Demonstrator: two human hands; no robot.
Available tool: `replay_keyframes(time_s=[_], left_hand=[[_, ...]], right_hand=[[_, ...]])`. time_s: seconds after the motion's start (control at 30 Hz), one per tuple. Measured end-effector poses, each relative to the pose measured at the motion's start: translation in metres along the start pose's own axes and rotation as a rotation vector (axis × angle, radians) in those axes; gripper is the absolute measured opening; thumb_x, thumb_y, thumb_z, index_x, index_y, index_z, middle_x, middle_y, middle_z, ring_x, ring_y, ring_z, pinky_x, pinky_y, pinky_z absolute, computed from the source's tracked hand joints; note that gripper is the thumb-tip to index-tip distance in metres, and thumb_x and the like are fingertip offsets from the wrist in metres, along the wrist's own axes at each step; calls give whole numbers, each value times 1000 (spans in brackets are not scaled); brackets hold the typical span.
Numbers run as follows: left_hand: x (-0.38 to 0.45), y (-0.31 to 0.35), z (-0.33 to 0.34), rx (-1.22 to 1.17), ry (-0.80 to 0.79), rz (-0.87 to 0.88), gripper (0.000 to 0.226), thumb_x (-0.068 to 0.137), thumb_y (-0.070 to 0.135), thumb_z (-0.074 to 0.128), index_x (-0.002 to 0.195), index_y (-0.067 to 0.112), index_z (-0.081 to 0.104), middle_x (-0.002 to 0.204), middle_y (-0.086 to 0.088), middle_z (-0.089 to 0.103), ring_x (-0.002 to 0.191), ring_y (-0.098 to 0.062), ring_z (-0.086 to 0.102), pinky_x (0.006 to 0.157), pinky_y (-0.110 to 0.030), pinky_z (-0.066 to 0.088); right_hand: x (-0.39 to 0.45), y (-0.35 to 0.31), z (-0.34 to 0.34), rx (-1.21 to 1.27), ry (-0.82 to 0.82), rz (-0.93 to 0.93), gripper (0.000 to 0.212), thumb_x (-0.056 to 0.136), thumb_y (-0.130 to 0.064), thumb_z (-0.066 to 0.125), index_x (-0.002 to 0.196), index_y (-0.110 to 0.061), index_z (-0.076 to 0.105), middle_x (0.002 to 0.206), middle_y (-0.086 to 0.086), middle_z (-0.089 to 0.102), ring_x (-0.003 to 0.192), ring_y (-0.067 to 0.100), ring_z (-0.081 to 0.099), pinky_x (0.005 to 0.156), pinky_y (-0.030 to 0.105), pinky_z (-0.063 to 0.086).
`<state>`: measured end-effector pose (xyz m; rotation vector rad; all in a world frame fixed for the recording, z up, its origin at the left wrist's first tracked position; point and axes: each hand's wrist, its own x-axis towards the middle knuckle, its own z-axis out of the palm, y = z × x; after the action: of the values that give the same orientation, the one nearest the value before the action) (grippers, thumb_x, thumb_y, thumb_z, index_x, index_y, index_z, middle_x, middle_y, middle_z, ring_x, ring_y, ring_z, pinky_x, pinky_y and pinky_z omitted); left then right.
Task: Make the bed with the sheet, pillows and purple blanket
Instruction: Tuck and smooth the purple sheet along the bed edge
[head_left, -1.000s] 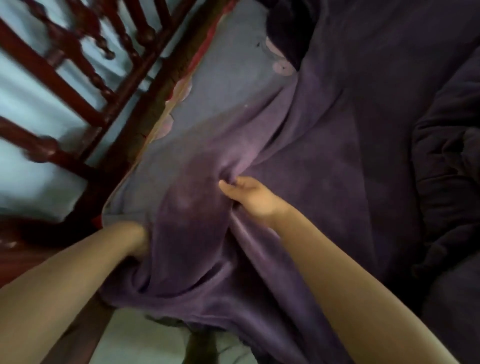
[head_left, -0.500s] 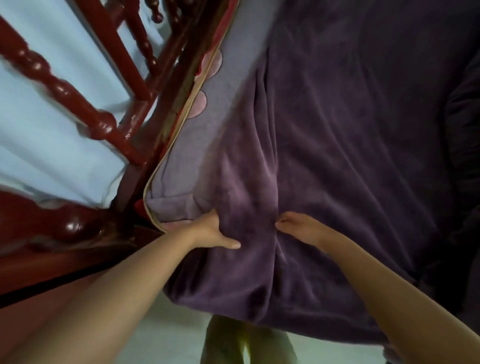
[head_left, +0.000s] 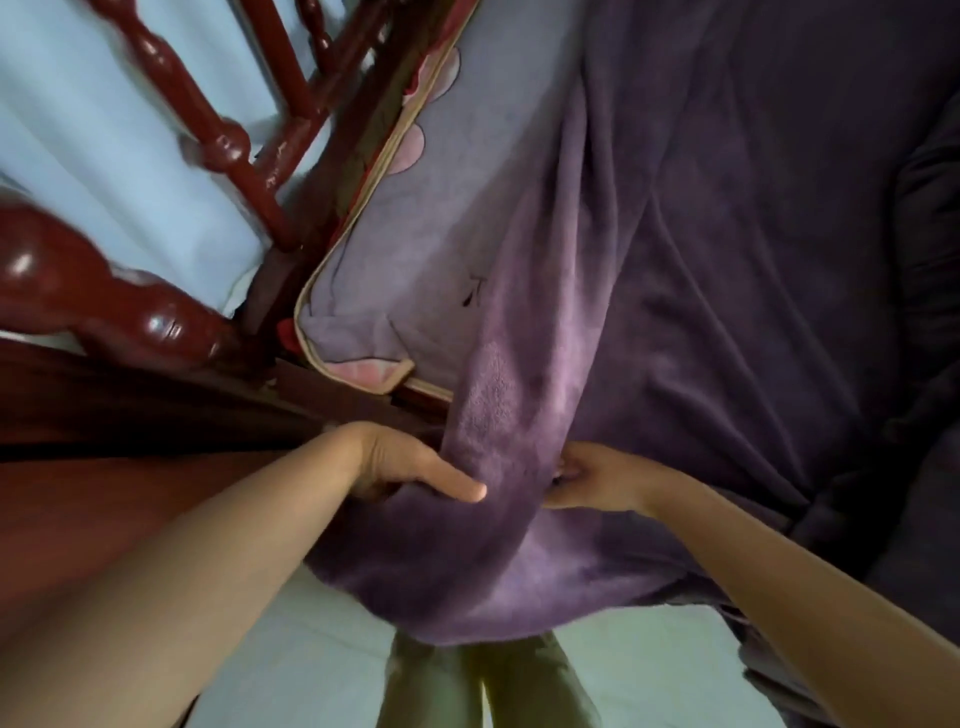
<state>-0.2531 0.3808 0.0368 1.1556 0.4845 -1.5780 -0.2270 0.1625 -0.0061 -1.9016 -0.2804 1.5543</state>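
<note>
— Where do we have the purple blanket (head_left: 701, 291)?
— Over the bed's corner; our left hand (head_left: 400, 467) and right hand (head_left: 597, 478) pinch its soft, limp fold.
— We judge it light: grip the hem.

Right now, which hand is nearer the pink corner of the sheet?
Left. The left hand grips the purple blanket just below the pink corner of the sheet; the right hand pinches the blanket farther right.

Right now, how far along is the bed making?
Done: the lilac sheet lies on the mattress. In hand: left hand and right hand both grip the purple blanket at the bed's edge, where it bunches and overhangs. Left: smoothing it flat; no pillows are in view.
</note>
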Motion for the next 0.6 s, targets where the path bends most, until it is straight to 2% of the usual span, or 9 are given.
replay_keyframes(time_s=[0.07, 0.1, 0.17, 0.23, 0.27, 0.33, 0.4, 0.47, 0.6], left_hand=[[0, -18, -1, 60, 5, -84, 16, 48, 17, 89, 53, 12, 75, 50, 0, 71, 45, -8, 68, 58, -20, 57], [-2, -25, -6, 51, 33, -122, 18, 67, 14, 78, 50, 12, 75, 50, 0, 71, 44, -9, 68, 57, -19, 56], [-8, -47, -21, 14, 153, -195, 13, 60, 17, 76, 49, 11, 76, 55, -5, 73, 50, -15, 70, 64, -21, 56], [-13, -68, -41, -59, 314, -187, 23, 38, 18, 81, 58, 7, 76, 63, -11, 73, 62, -23, 68, 79, -30, 51], [-15, -76, -50, -84, 407, -184, 26, 37, 17, 83, 59, 7, 74, 64, -12, 71, 64, -24, 66, 78, -31, 48], [-14, -87, -59, -75, 613, -141, 11, 65, 13, 72, 62, 8, 63, 67, -8, 61, 69, -22, 57, 70, -29, 39], [-3, -94, -68, -14, 807, -65, 18, 80, 4, 56, 63, 8, 52, 71, -7, 50, 77, -21, 47, 68, -28, 32], [7, -94, -70, 43, 869, -25, 11, 80, 4, 52, 69, 5, 50, 78, -12, 49, 83, -23, 46, 70, -29, 32], [17, -88, -63, 90, 735, 1, 14, 54, 7, 52, 56, 9, 38, 69, -8, 39, 70, -20, 37, 56, -24, 24]], right_hand=[[5, -4, 18, -116, -1, -10, 25, 89, -8, 56, 114, -7, 59, 105, 3, 66, 83, -8, 55, 78, 8, 43], [8, -6, 25, -176, -5, -15, 24, 91, -9, 53, 113, -2, 58, 108, 11, 66, 88, 1, 52, 79, 15, 43], [18, -7, 43, -223, 17, -34, 26, 93, -11, 48, 116, -4, 56, 116, 19, 62, 89, 11, 49, 79, 22, 44], [28, -8, 54, -258, 51, -30, 35, 94, -16, 45, 128, -20, 52, 127, 10, 59, 102, 19, 57, 84, 21, 42], [32, -10, 57, -299, 62, -24, 38, 95, -19, 44, 132, -25, 49, 133, 5, 57, 112, 20, 55, 88, 19, 39], [38, -15, 62, -369, 54, 26, 38, 95, -23, 43, 133, -25, 48, 138, 1, 53, 122, 20, 50, 96, 19, 35], [39, -17, 64, -451, 6, 69, 40, 94, -26, 45, 133, -22, 48, 137, 3, 53, 124, 21, 49, 103, 26, 35], [33, -13, 68, -602, -53, 127, 40, 91, -29, 48, 129, -16, 52, 132, 6, 58, 118, 25, 53, 99, 32, 40], [9, 20, 72, -821, -34, 358, 49, 83, -45, 58, 123, -18, 54, 125, 5, 60, 115, 25, 56, 92, 35, 46]])
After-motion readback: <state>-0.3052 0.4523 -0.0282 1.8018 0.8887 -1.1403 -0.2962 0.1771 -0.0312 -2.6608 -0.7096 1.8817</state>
